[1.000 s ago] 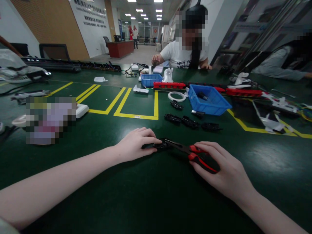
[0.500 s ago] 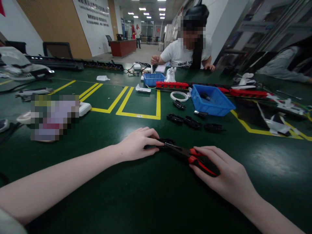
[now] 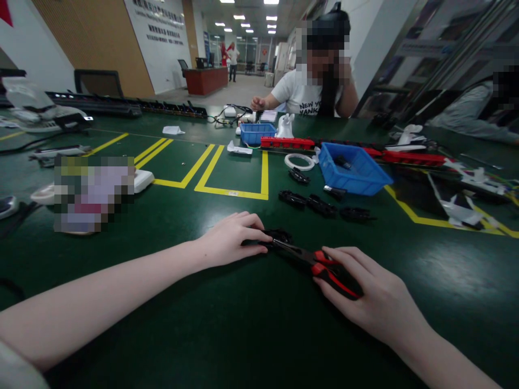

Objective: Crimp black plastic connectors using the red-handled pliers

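My right hand (image 3: 375, 294) is closed round the red-and-black handles of long-nose pliers (image 3: 298, 251). The tips of the pliers reach a small black part (image 3: 279, 235) on the green table, beside my left fingertips. My left hand (image 3: 235, 237) grips that black part between thumb and fingers, its palm low over the table. Just what the part is, and whether the jaws bite on it, I cannot make out. Beyond it lie several similar black parts (image 3: 320, 204).
A blue bin (image 3: 352, 181) with dark pieces inside stands behind the black parts, next to a white tape roll (image 3: 299, 161). At left lies a blurred-out phone-like object (image 3: 95, 197) with a white box (image 3: 142, 181). Across the table sits a person (image 3: 308, 92).
The pliers and my right hand have shifted very slightly left and down, and more of the black part shows. The person opposite has raised one hand toward the head.
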Demonstrator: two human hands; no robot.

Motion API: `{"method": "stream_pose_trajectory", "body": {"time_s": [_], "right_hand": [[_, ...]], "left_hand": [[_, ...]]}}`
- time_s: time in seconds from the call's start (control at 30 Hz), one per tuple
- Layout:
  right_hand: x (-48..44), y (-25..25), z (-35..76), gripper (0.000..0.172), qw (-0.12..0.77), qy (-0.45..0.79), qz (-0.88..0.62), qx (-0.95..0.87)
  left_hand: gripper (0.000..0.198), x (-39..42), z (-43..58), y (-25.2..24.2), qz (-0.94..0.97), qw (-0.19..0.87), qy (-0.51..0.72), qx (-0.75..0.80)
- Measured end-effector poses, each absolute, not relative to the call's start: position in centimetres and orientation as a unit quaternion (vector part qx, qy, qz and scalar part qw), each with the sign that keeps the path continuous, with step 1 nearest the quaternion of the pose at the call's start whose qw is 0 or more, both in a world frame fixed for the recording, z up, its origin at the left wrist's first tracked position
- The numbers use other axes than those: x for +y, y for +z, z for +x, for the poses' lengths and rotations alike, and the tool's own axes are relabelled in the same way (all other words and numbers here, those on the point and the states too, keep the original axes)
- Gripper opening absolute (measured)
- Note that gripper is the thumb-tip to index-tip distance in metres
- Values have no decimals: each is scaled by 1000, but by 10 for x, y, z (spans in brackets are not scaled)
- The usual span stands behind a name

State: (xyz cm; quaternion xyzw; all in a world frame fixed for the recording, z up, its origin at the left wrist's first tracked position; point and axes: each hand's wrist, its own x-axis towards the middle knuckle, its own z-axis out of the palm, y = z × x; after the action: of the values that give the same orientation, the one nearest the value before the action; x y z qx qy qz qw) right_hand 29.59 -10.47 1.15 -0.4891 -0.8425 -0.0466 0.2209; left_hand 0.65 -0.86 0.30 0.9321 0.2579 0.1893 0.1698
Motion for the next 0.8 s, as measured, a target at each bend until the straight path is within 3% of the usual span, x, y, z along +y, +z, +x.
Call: {"method": "stream_pose_trajectory", "body": {"time_s": [0.8], "right_hand": [[-97, 15, 302, 33, 201, -103, -462, -858]], "left_hand": [[22, -10, 8, 4, 930, 194, 200, 240]]}}
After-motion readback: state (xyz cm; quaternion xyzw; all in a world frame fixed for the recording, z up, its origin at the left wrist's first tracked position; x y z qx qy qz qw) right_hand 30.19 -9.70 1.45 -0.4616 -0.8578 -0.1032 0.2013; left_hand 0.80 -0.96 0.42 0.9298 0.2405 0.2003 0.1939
